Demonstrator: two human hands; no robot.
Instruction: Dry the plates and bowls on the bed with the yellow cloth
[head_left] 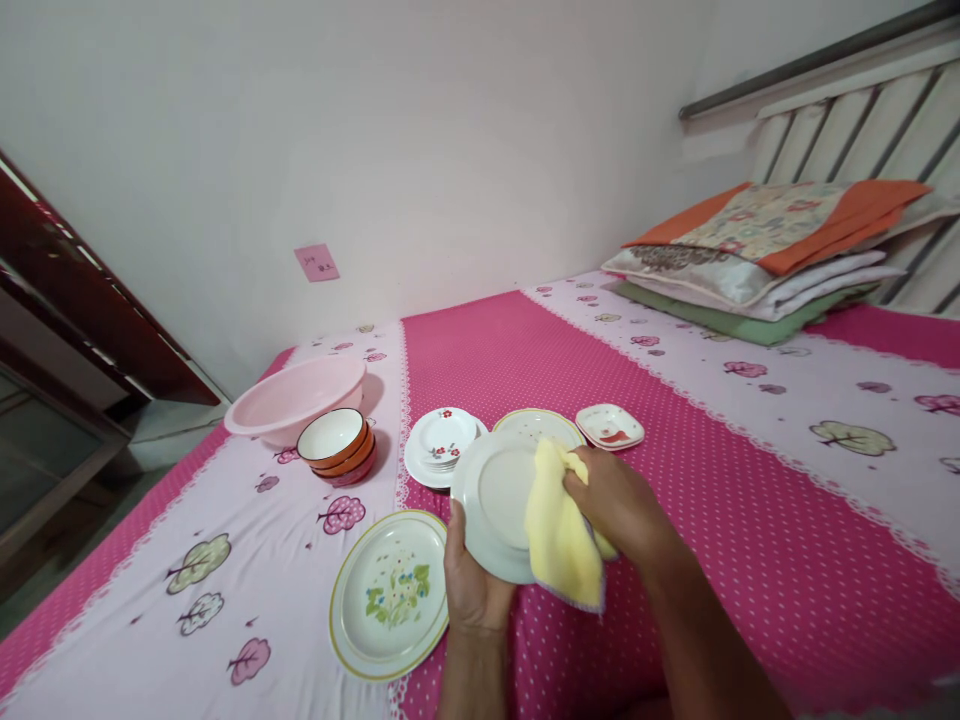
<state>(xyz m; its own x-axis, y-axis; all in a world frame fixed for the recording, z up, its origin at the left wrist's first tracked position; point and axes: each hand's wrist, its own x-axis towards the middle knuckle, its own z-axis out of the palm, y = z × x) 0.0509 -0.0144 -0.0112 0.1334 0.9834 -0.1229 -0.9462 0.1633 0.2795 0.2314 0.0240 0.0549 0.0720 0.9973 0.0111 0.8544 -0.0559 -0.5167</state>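
Note:
A white plate (491, 500), its plain underside facing me, is held up and tilted in my left hand (474, 590), which grips its lower left edge. My right hand (619, 500) is closed on a yellow cloth (566, 550) that lies against the plate's right side and hangs below it. Beneath, on the bed, a large plate with a green flower pattern and yellow rim (397, 595) lies to the left. Behind the held plate sit a stack of small white plates with red flowers (448, 437) and a yellow-rimmed plate (540, 424), partly covered.
Several stacked orange bowls (337, 447) stand left, beside a pink basin (300, 395). Small squarish dishes (610, 426) lie behind my right hand. Folded bedding and pillows (780, 240) are piled at the far right by the headboard (862, 140). A white wall (480, 150) bounds the bed.

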